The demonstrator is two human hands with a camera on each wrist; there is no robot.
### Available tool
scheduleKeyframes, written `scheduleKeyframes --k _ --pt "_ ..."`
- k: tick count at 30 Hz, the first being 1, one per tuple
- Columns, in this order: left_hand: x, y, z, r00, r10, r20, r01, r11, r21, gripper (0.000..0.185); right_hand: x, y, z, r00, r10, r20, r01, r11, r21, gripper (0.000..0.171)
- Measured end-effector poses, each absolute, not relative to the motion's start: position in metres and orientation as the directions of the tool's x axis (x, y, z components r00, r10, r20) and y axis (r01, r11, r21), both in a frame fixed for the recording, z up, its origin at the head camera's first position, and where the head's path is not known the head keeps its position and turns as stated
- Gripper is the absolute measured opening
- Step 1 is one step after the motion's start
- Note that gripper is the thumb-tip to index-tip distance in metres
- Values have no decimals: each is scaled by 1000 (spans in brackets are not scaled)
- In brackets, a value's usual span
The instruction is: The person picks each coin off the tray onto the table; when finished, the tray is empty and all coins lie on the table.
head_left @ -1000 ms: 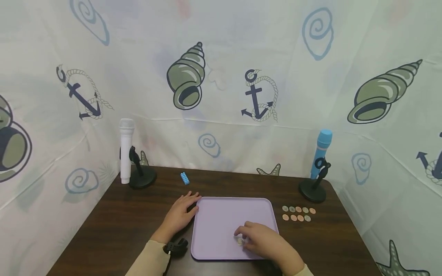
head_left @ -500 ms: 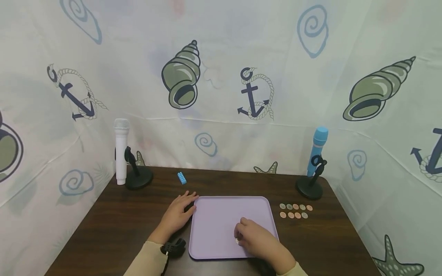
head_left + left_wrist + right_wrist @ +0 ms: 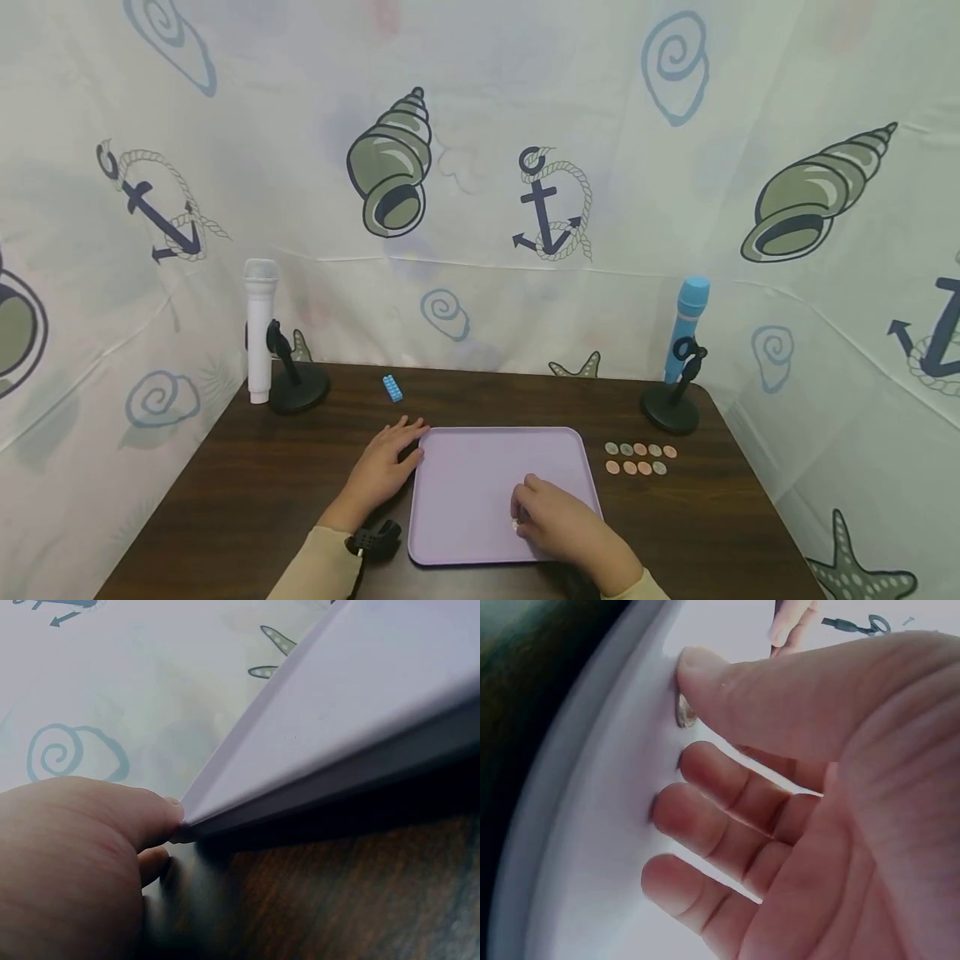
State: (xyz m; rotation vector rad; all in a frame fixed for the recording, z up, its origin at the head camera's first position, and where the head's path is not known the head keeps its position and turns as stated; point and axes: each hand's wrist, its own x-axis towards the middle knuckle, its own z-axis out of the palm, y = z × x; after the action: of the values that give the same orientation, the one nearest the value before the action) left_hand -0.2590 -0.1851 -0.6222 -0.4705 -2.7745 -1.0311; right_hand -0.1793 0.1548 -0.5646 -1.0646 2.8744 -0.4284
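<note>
left hand (image 3: 386, 468): flat, palm down, fingers straight and together, pointing away from the body; left wrist view shows a fingertip pressed against an edge
left forearm: angled in from bottom-left, beige sleeve, black strap at the wrist
right hand (image 3: 558, 525): palm down, knuckles up, fingers curled under toward the left
right thumb (image 3: 705, 671): extended, tip pressed down, small round piece caught under it
right fingers (image 3: 705, 769): three visible, bent inward toward the palm, tips just off the surface
right forearm: enters from bottom edge, beige cuff barely visible
</note>
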Motion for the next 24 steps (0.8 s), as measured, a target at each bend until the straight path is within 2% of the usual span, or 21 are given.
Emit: scheduleKeyframes --k 4,9,15,20,24 --pt "-257 -185 -621 -937 236 257 346 715 608 47 -178 155 -565 -755 -655 41 -636 714 -293 26" --pt "-256 -185 -619 -943 230 242 333 714 616 48 -179 156 -563 -747 -663 49 -630 682 -372 29" --pt "-256 -185 -619 -946 222 236 323 713 622 47 -185 163 -555 -735 -674 74 -643 658 -393 21" --pt "-257 -185 -620 -948 221 228 316 712 627 48 -194 184 -547 -778 -609 156 -618 696 -366 21" --pt "-258 -184 -618 -949 224 221 314 715 625 47 -202 209 -544 -842 -495 213 -536 730 -424 21"
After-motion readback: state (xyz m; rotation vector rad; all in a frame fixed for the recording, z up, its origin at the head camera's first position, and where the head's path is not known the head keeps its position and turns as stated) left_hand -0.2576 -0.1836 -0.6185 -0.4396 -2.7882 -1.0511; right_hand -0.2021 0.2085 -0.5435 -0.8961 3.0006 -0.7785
